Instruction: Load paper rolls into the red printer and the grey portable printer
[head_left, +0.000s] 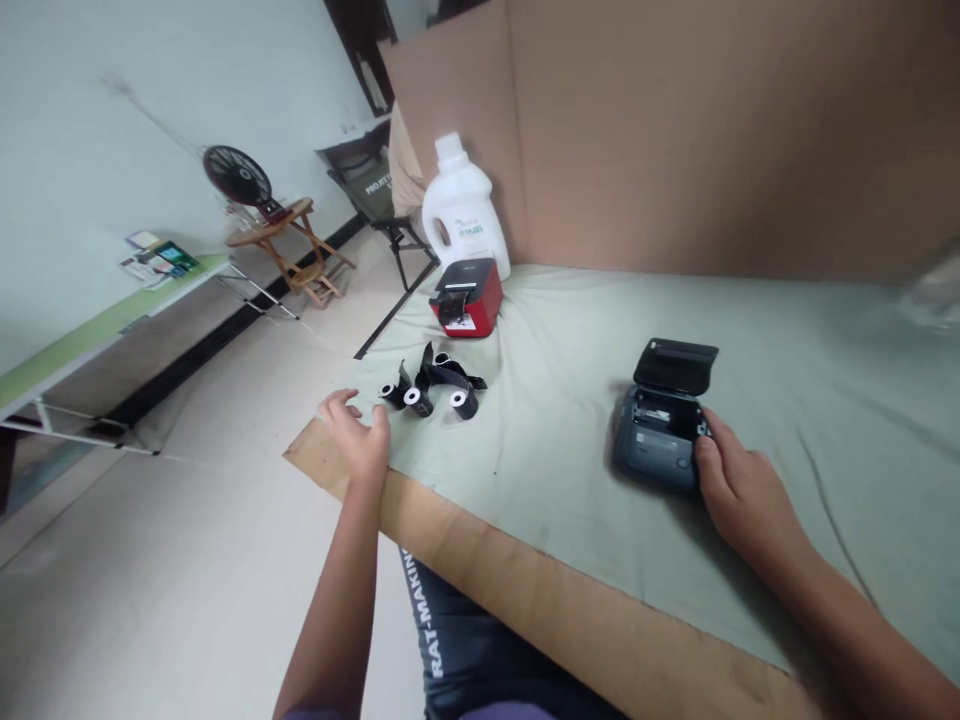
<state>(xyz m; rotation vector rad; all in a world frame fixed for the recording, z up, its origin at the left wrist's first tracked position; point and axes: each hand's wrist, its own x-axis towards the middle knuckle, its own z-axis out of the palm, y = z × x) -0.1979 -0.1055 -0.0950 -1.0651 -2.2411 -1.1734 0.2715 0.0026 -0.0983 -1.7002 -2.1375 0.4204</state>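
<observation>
My right hand (739,475) grips the right side of a small dark portable printer (660,450), thumb on top near its edge. The printer's black lid (676,367) stands raised, and its inner compartment looks bare of any roll. Over the table's left corner, my left hand (356,430) has its fingers apart and holds nothing. Just right of it lie several small black rolls with white cores, among them one roll (465,403) at the right and another roll (418,401) in the middle. Loose dark strips trail from some of them.
Behind the rolls sits a red and black box-shaped device (469,298), with a large white jug (465,210) at its back. Brown cardboard (675,130) walls off the far side. A pale green cloth (555,400) covers the table, leaving a bare wooden front edge (480,540).
</observation>
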